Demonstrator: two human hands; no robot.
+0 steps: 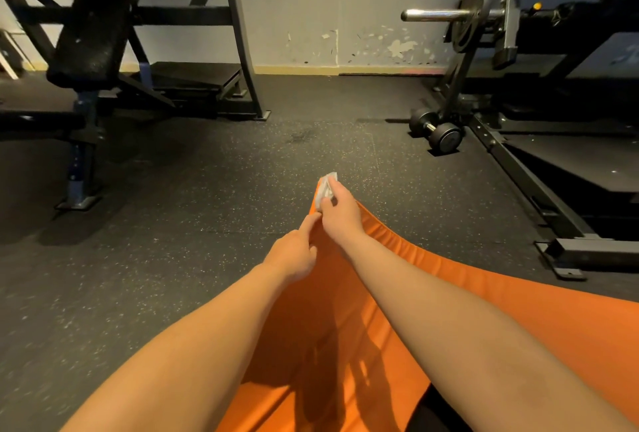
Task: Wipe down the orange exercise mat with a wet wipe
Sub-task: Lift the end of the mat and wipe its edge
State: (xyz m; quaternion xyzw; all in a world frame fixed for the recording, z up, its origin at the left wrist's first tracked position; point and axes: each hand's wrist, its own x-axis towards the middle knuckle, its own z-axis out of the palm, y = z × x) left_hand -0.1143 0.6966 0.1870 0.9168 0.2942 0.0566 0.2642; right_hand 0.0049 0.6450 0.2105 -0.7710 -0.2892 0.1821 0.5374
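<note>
The orange exercise mat (345,310) lies on the dark rubber floor and narrows to a far corner near the middle of the view. My right hand (340,212) grips a white wet wipe (326,185) and holds it against that far corner. My left hand (294,253) holds the mat's left edge just below, with its index finger stretched out toward the corner and the other fingers curled on the edge. Both forearms cast shadows on the mat's near part.
A black weight bench (90,51) on a frame stands at the left. A rack with a barbell and plate (473,13) stands at the right, with a black dumbbell (435,129) at its foot. Its floor rails (525,186) run down the right side.
</note>
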